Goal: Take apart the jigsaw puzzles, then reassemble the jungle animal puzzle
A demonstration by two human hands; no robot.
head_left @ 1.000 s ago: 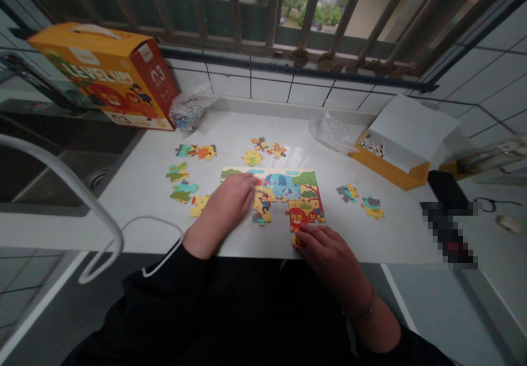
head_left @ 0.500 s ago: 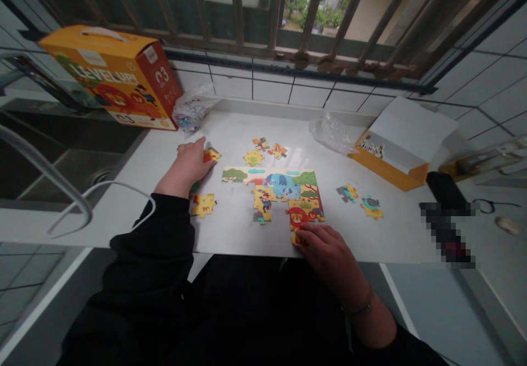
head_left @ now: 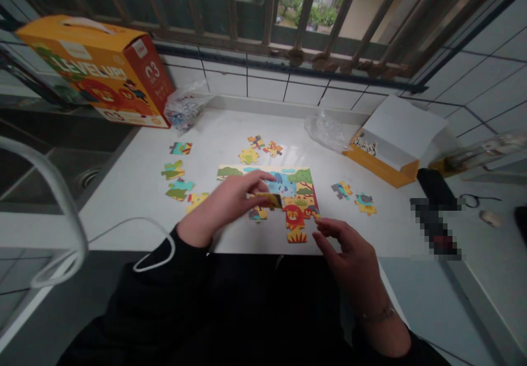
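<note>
My left hand (head_left: 236, 193) holds a yellow puzzle piece (head_left: 269, 200), tilted, above the partly joined puzzle (head_left: 302, 176) and hides some of it. To the right of the red lion part (head_left: 293, 216), my right hand (head_left: 343, 242) hovers with thumb and fingers apart, holding nothing. A yellow piece with red leaves (head_left: 297, 236) joins the bottom of the lion part. Loose pieces lie left of the puzzle, among them a green one (head_left: 173, 170). Behind it sits a yellow piece (head_left: 249, 156), and a grey and yellow piece (head_left: 366, 203) lies to the right.
An orange box (head_left: 99, 75) stands at the back left beside a plastic bag (head_left: 185, 108). Farther right are a crumpled clear bag (head_left: 327, 130) and an open box (head_left: 382, 163). A white cable (head_left: 160, 224) arches over my left sleeve.
My left hand has moved right from the loose pieces, carrying a piece over the puzzle. My right hand has let go of the red-leaved piece and shifted right. The view has shifted slightly.
</note>
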